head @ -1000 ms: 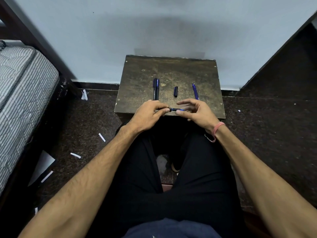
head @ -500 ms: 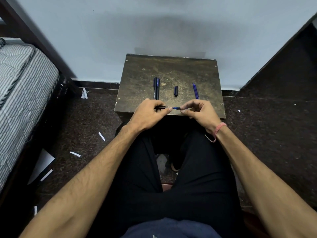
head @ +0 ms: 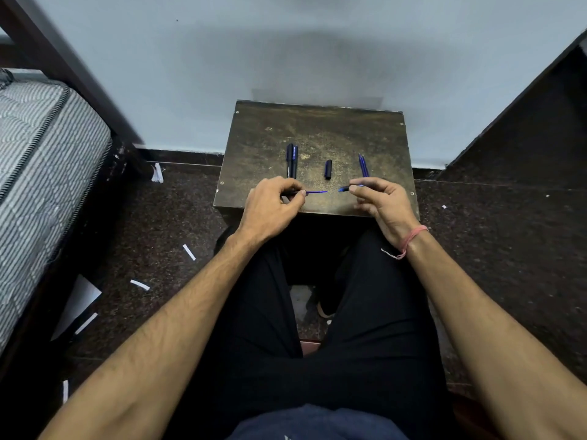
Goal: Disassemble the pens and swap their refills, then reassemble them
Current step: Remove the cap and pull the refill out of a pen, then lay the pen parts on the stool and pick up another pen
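The person sits over a small dark wooden table [head: 317,131] pushed against a pale wall, both forearms reaching out over black trousers. The left hand [head: 270,208] hovers at the table's near edge with its fingers curled around a dark pen barrel [head: 290,192], pinching it between thumb and fingertips; a thin blue refill [head: 316,192] sticks out of the barrel toward the right, lying nearly level above the tabletop. The right hand [head: 378,198], with a pink thread band [head: 411,238] around the wrist, is also closed in a pinch, holding a short blue pen tip piece [head: 346,188] that points back toward the left hand. A small gap separates the refill's end from that piece; they do not touch. Farther back on the table lie three loose items in a row: a capped black and blue pen [head: 292,161] on the left, lying lengthwise away from the sitter, a short dark cap [head: 328,169] in the middle, and a slim blue refill part [head: 363,165] on the right, just beyond the right hand's fingers. To the left stands a bed with a grey striped mattress [head: 41,160], and white paper scraps [head: 139,284] are scattered over the dark speckled floor beside it.
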